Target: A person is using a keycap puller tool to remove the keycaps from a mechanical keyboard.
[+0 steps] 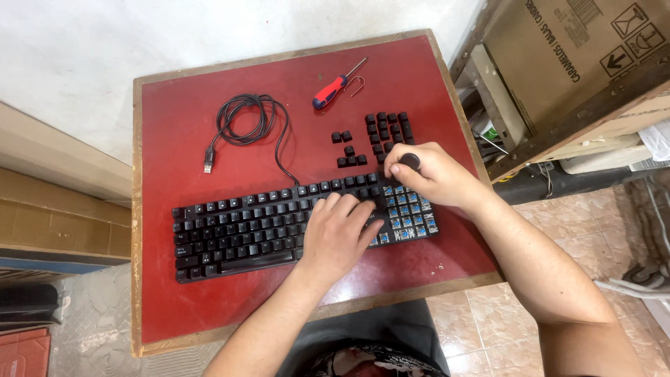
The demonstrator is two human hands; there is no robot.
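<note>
Two hands work a black mechanical keyboard (279, 220) on the red tabletop (174, 139): left hand (338, 234) flat, steadying it; right hand (426, 174) gripping a black puller tool (410, 161) over bared blue switches (408, 209). Keycap removal seems underway; the next pull needs a straight lift.

Under the left hand (340, 234): black plastic keyboard (237, 230), matt keycaps with a faint sheen. Beneath the right hand (427, 174): bare switches (410, 213), blue plastic, slightly glossy. Pinched in the right fingers: small black tool (410, 161), smooth and dark, material not clear. Just beyond that grip: loose keycaps (380, 136), matt black plastic. Farther off: screwdriver (335, 86), glossy red-and-blue plastic handle, bright metal shaft; beside it a thin wire hook (358, 87), bare metal. Left of the grip: black cable (246, 120), rubbery, dull. Beneath everything: table (181, 112), red painted top, worn and matt, raw wood edging. Right of the grip: cardboard box (558, 49), brown, rough paper.
</note>
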